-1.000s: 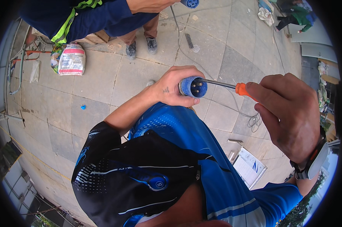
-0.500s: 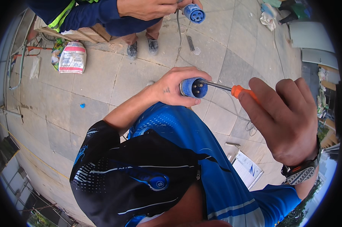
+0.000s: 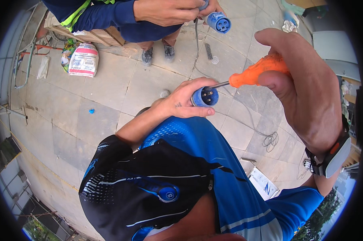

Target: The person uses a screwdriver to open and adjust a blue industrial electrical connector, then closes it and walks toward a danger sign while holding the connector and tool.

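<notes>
My left hand [image 3: 185, 98] is wrapped round a blue round industrial plug [image 3: 197, 99], its open end with several brass pins facing right and up. My right hand [image 3: 306, 84] grips the orange handle of a screwdriver [image 3: 253, 72]. The steel shaft slants down to the left, and its tip reaches inside the plug's rim near the upper pins; the exact contact point is hidden. Across from me, another person's hands [image 3: 165, 11] hold a matching blue connector [image 3: 218, 23] with round holes in its face and a grey cable.
A white and red sack [image 3: 83, 60] stands on the tiled floor by a wooden crate [image 3: 105, 37]. A thin cable [image 3: 270, 140] lies coiled on the tiles at the right. A white panel [image 3: 263, 183] lies beside my leg. The co-worker's shoes [image 3: 169, 53] are just ahead.
My right hand has turned and risen, showing more of the orange handle. The screwdriver now slants more steeply into the plug. The view has shifted slightly.
</notes>
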`<state>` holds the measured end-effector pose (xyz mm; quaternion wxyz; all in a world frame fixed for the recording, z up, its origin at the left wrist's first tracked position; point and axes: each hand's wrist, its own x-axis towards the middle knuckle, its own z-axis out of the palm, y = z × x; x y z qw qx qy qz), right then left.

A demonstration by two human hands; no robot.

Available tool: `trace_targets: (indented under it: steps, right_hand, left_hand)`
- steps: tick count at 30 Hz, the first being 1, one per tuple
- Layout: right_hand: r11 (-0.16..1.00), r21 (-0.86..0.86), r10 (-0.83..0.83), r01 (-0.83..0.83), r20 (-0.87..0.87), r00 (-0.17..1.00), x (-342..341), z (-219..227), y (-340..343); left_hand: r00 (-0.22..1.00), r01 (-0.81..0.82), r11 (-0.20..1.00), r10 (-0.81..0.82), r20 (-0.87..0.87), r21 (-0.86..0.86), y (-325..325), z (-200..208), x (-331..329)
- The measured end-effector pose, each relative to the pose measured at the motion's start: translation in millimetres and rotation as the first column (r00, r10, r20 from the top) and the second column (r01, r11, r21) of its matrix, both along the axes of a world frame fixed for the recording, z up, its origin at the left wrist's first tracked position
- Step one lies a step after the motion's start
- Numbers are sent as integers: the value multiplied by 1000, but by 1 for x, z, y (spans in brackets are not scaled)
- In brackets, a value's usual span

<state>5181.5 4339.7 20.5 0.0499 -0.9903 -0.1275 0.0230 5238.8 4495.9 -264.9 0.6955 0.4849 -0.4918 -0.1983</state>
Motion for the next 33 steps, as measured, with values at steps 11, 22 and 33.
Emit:
trace_targets:
  steps: [11, 22, 33]
  right_hand:
    - [957, 189, 226, -222, -1, 974, 20, -9, -23]
    - [978, 110, 168, -175, 72, 983, 21, -19, -26]
    - [997, 73, 13, -1, -165, 986, 24, -9, -21]
  left_hand:
    - [991, -120, 991, 116, 68, 61, 10, -3, 11]
    - [981, -171, 980, 160, 109, 101, 7, -4, 6]
    - [983, -163, 981, 152, 106, 108, 3, -2, 6]
